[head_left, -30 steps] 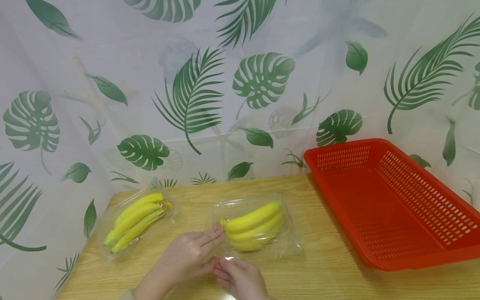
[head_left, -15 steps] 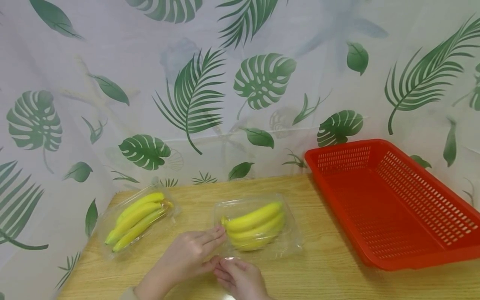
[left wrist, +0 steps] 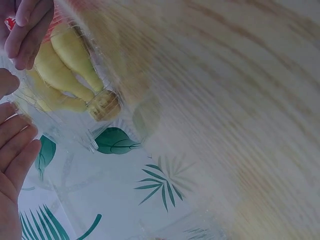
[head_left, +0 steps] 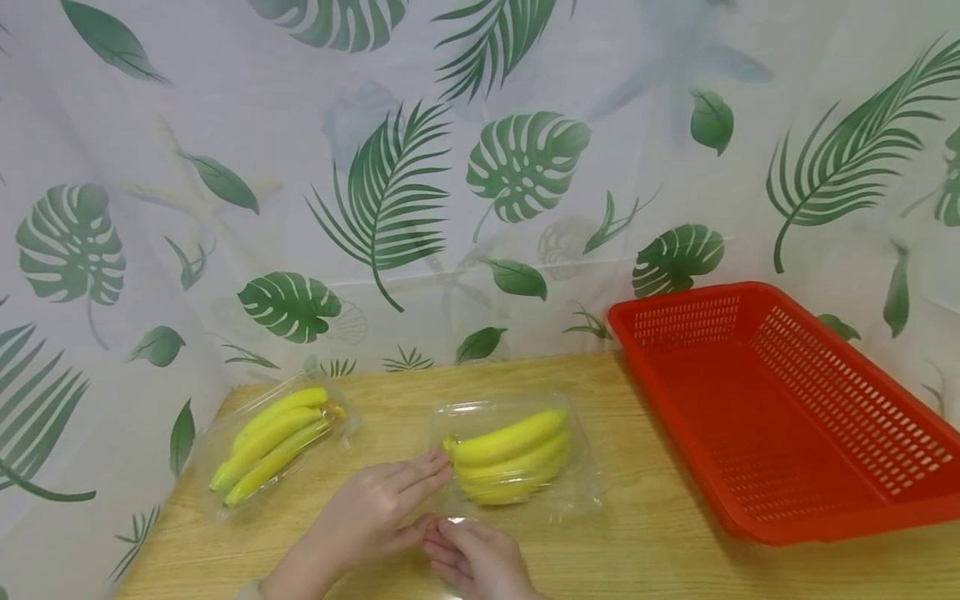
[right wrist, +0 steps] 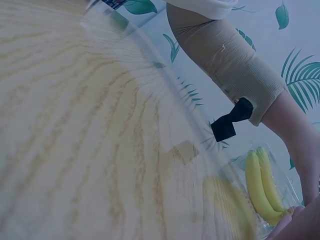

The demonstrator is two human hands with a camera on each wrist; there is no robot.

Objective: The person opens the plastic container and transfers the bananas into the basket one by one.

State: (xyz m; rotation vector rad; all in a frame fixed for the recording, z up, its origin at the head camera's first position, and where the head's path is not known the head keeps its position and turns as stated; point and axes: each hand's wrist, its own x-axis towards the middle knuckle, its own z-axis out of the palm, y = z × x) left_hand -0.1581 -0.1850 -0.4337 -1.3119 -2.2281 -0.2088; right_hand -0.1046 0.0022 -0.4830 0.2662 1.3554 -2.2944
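A bunch of yellow bananas (head_left: 513,457) lies inside a clear plastic package (head_left: 581,493) in the middle of the table. My left hand (head_left: 378,508) rests at the package's left side, its fingers fairly straight and touching the plastic near the banana stem. The thumb of that hand reaches down to the fingertips of my right hand (head_left: 480,554). That right hand has curled fingers and pinches the package's near left corner, where the plastic glints. In the left wrist view, the stem end of the bananas (left wrist: 62,70) shows through the plastic beside both hands. The pinched edge itself is mostly hidden.
Another clear package of bananas (head_left: 270,446) lies at the table's left, tilted diagonally. A large red perforated basket (head_left: 720,492) stands on the right. Behind the wooden table (head_left: 637,567) hangs a white leaf-printed cloth (head_left: 420,50).
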